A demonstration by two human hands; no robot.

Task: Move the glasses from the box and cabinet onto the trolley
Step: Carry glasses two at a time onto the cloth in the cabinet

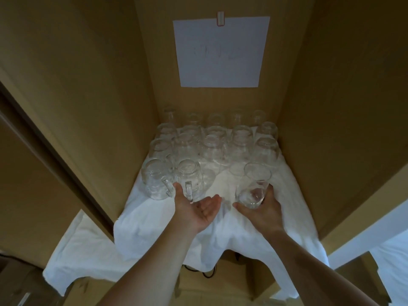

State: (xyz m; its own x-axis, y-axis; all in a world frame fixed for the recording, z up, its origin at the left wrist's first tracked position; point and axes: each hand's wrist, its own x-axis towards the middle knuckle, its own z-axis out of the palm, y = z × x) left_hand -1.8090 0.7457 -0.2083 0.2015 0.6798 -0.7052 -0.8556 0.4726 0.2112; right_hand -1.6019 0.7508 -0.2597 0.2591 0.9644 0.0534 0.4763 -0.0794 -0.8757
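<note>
Clear glass handled mugs (187, 180), upside down, fill the white-cloth-lined brown cardboard box (331, 129) in rows, so most of the moving looks undone. The left hand (199, 208) lies palm-up, relaxed, at one mug's handle. The right hand (262, 212) grips a smooth tall tumbler (254, 186), tilted.

No text can be read anywhere here. A white sheet of paper (220, 51) is fixed to the back wall of the cardboard box (331, 85) by a small white clip (220, 19) with red edging. Faint grey marks sit near the middle of the sheet, but they are too pale and blurred to make out as letters or numbers. The clip itself shows no print. The box walls show no label, brand or number that can be told.
</note>
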